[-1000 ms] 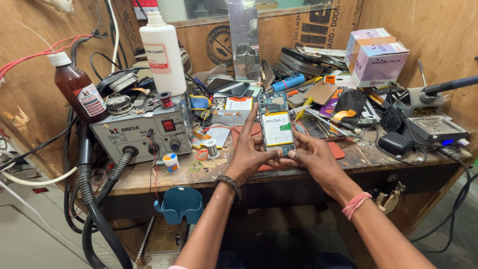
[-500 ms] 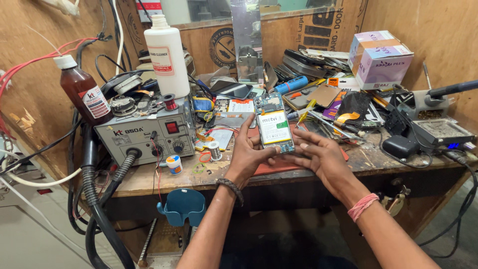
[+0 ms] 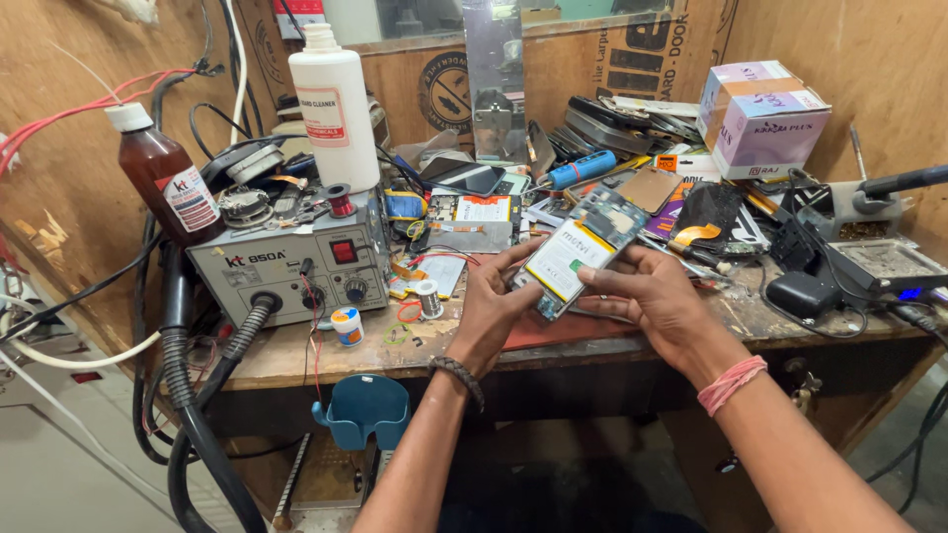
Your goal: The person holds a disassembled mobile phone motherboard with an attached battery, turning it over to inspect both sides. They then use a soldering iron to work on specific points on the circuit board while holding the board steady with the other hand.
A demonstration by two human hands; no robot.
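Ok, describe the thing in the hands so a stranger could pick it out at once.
At the front edge of the cluttered wooden workbench, right of the grey rework station, the left hand and right hand hold an opened phone between them, tilted. Unlike the loose parts behind it, it shows a white battery with a yellow stripe and bare circuitry at its top.

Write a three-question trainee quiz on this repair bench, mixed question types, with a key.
1. True or false: both the left hand and the right hand hold the opened phone.
2. Which stands on top of the grey hot-air station? A) white bottle B) purple box C) blue holder
3. Fill in: the right wrist wears a ____ band.

Key: 1 true; 2 A; 3 pink.
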